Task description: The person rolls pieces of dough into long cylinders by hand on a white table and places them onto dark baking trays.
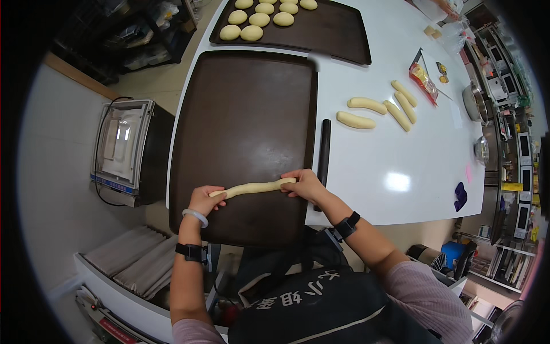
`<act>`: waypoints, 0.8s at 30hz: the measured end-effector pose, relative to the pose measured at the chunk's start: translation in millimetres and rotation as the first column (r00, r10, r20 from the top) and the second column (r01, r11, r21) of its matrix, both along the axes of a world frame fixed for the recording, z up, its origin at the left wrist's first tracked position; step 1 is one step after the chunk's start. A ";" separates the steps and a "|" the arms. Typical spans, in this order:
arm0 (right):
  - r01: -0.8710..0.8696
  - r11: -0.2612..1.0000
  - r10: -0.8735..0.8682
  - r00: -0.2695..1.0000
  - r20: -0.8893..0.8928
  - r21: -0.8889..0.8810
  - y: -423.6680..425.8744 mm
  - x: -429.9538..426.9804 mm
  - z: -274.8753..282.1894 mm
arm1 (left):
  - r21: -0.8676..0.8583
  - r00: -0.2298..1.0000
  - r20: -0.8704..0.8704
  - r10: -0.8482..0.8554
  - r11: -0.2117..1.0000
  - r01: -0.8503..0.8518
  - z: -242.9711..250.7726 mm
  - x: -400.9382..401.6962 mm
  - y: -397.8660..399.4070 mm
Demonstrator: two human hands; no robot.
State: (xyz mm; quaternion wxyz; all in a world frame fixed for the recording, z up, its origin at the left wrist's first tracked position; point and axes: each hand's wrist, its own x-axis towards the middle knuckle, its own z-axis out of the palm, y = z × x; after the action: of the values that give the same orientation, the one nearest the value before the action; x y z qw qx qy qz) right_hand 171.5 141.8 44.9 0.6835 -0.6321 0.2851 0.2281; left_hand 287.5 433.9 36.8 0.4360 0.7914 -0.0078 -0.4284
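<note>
A long rope of pale dough (253, 188) stretches between my hands over the near part of a dark baking tray (245, 107). My left hand (207, 200) pinches its left end between thumb and fingers. Its right end is gripped by my right hand (304, 186), near the tray's right edge. Whether the rope's middle touches the tray, I cannot tell. Several shorter dough rolls (362, 120) lie on the white table right of the tray. Beside the tray's right edge is a dark rolling pin (325, 146).
A second baking tray (339, 32) with several dough balls (259, 19) sits at the far side. On the table's right are a red and yellow packet (423, 81), metal bowls (475, 103) and a purple item (460, 197). Another person's hand (447, 7) shows at the far right.
</note>
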 end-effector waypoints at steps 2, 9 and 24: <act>-0.014 0.999 0.011 0.998 0.060 0.050 10.5 5.0 15.5 | -0.066 1.000 -0.013 0.009 0.998 -0.010 -20.5 8.6 30.7; 0.203 0.979 -0.203 0.979 -0.007 0.013 -11.8 22.9 76.9 | -0.298 0.979 -0.188 0.081 0.945 -0.136 27.0 50.4 7.1; 0.319 0.935 -0.261 0.916 0.306 -0.156 -26.8 90.7 73.7 | -0.351 0.995 0.097 0.035 0.936 0.001 64.8 153.6 -4.6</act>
State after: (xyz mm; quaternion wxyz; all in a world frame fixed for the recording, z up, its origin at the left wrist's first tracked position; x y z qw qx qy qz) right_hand 262.2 115.0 118.6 0.6752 -0.6746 0.2983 0.0018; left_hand 441.1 429.3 101.6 0.5728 0.7218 -0.0992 -0.3756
